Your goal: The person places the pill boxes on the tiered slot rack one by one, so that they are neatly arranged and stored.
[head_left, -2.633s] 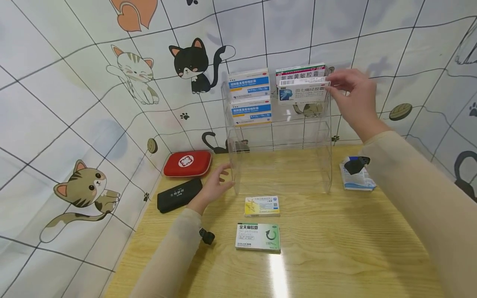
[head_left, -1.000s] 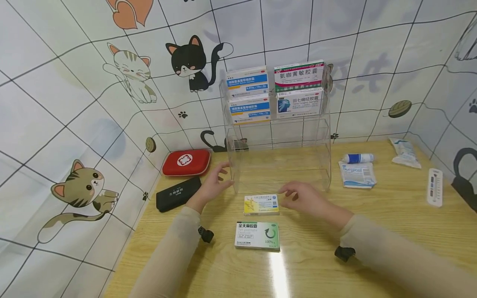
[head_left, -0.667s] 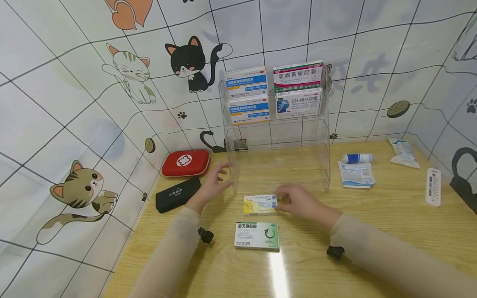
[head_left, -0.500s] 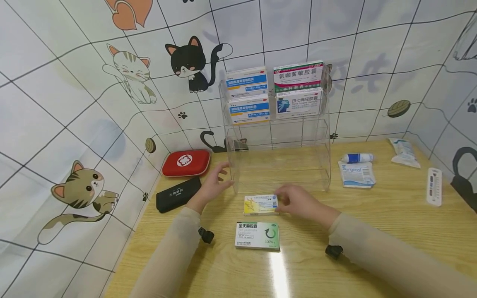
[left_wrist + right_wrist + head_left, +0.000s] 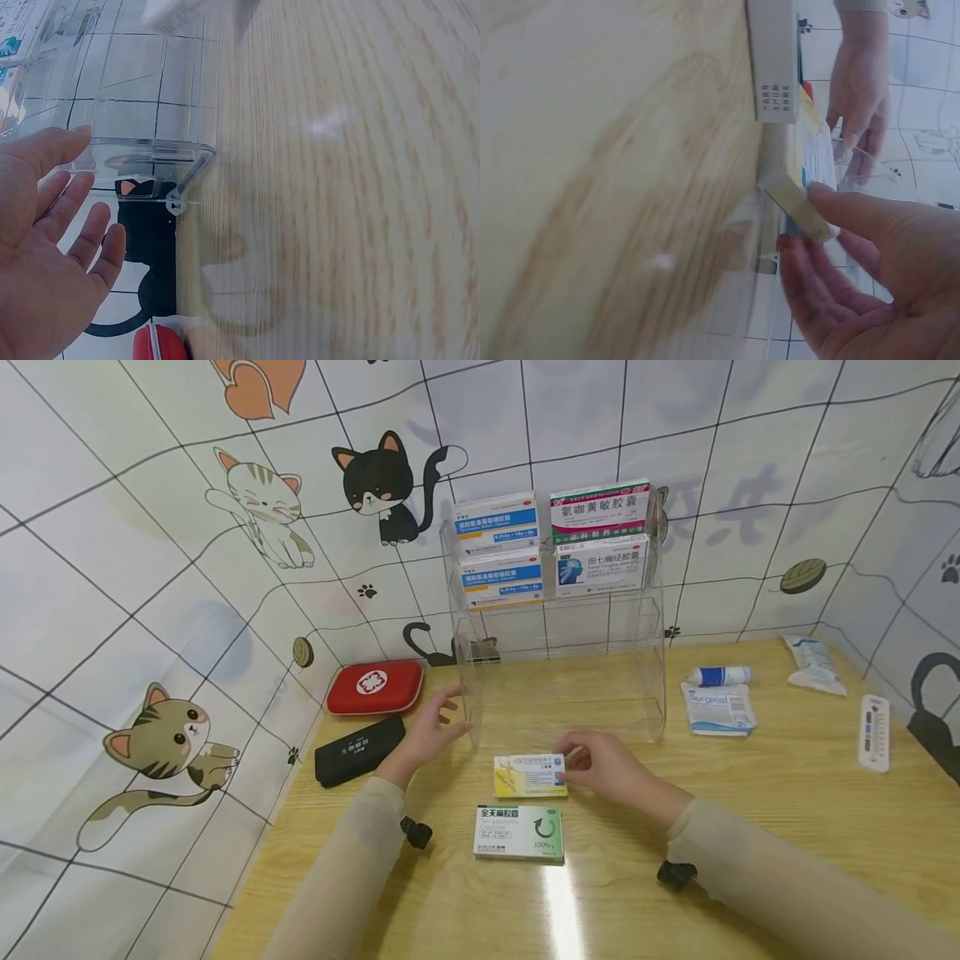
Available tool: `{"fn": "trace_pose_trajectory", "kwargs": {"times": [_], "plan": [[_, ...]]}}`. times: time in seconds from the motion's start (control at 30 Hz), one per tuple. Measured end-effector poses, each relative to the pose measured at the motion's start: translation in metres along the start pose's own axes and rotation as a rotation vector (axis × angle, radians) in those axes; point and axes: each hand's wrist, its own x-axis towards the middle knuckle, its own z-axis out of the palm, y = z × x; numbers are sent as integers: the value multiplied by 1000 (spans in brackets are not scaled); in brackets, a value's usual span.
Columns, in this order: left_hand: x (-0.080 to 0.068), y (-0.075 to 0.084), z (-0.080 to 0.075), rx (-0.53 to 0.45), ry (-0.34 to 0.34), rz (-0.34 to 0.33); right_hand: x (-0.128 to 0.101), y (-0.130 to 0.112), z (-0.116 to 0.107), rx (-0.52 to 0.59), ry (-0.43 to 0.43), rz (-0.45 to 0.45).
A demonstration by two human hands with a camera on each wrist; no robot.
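Six medicine boxes: four racked, two on surface.
Right hand [image 5: 611,768] pinches yellow box [image 5: 529,776]; left hand [image 5: 427,735], fingers spread, touches rack [image 5: 562,635].

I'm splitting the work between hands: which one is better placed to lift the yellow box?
Right. The right hand already pinches the yellow box at its end; the left hand lies open by the rack.

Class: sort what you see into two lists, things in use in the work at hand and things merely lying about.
In use:
- yellow-and-white medicine box, pinched by right hand
- clear acrylic shelf rack, touched by left hand

Lying about:
- red first-aid pouch
- black case
- white thermometer card
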Motion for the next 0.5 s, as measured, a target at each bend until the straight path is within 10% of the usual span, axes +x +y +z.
{"fn": "trace_pose_trajectory", "kwargs": {"times": [0.5], "plan": [[1,1,1,-21,4,1,25,-28,-47,-15,306,-118]]}}
